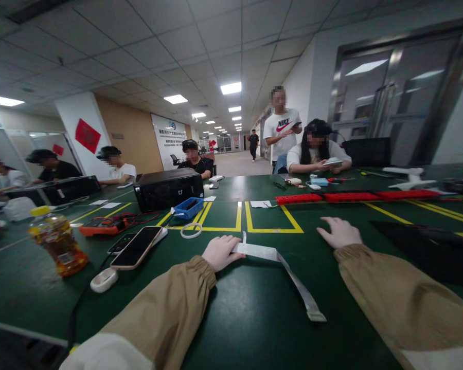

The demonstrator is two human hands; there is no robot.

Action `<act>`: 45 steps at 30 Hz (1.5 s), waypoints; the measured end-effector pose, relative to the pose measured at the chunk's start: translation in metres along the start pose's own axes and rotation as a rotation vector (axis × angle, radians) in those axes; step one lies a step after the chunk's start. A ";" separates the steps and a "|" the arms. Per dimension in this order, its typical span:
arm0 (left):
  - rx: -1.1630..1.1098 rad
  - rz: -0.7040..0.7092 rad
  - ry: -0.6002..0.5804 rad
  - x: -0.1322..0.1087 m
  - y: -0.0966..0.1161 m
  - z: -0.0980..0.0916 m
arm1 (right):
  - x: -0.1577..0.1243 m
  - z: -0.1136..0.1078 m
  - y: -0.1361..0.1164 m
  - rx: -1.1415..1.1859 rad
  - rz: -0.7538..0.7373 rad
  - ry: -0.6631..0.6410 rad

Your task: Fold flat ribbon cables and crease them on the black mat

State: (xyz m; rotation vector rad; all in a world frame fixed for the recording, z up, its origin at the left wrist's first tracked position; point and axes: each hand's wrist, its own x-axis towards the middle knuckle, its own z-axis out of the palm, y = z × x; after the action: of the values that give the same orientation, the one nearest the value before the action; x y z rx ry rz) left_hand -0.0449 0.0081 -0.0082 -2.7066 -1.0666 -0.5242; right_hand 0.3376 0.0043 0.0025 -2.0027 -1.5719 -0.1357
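Note:
A pale grey flat ribbon cable [260,252] lies bent on the green table in front of me. My left hand [221,252] is closed on its left end, with thumb and fingers at the edge. From there the cable runs right, then folds down toward me to a wider end piece. A short narrow tab sticks up beside my left fingertips. To the right, my right hand [338,233] is held low by the table, fingers apart and holding nothing. It is away from the cable.
On the left are a drink bottle [59,241], a phone [137,247], an orange multimeter [104,225] and a white ring [192,230]. Farther back stand a blue tray [189,208], a black box [170,189] and a red power strip [351,196]. Several people are around the table.

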 end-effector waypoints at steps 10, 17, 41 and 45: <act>0.000 0.018 -0.002 -0.002 0.002 -0.003 | 0.016 -0.016 0.170 -0.341 0.624 0.420; -0.041 0.026 -0.002 -0.002 0.004 -0.005 | 0.014 -0.019 0.177 -0.299 0.678 0.518; -0.170 0.134 0.161 0.000 0.008 -0.007 | 0.001 -0.027 0.030 -0.442 -0.347 0.520; -0.187 0.120 0.198 0.000 0.010 -0.008 | -0.007 -0.019 -0.014 -0.283 -0.584 0.399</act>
State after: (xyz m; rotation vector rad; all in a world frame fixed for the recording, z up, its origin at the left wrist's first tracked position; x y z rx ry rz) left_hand -0.0401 -0.0019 -0.0016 -2.7800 -0.8369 -0.8898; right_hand 0.3273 -0.0096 0.0204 -1.5102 -1.8828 -0.9662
